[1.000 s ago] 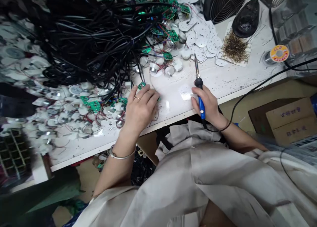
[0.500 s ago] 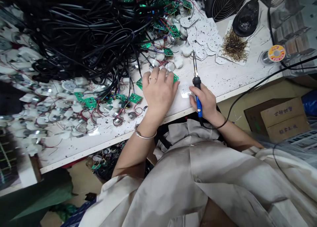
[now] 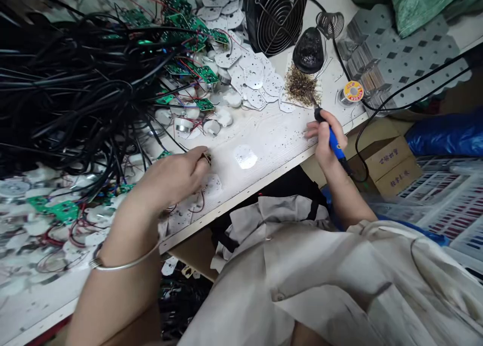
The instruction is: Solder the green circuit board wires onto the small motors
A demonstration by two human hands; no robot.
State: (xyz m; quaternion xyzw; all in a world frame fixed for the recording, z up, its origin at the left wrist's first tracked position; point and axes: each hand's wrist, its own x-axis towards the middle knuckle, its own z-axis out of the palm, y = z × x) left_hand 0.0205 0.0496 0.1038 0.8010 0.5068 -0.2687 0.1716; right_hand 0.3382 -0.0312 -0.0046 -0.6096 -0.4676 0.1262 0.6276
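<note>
Iron (image 3: 335,142) is held in closed right hand (image 3: 325,141), tip (image 3: 313,101) at grains (image 3: 300,84). Left hand (image 3: 169,177) is curled over bench (image 3: 230,140); whether anything is pinched cannot be told. Tip is best touched lightly.

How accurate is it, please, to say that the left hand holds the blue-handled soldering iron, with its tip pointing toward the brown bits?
One thing is wrong: the head view shows the right hand, not the left, holding the blue-handled soldering iron. Its tip does point toward the brown bits.
</note>
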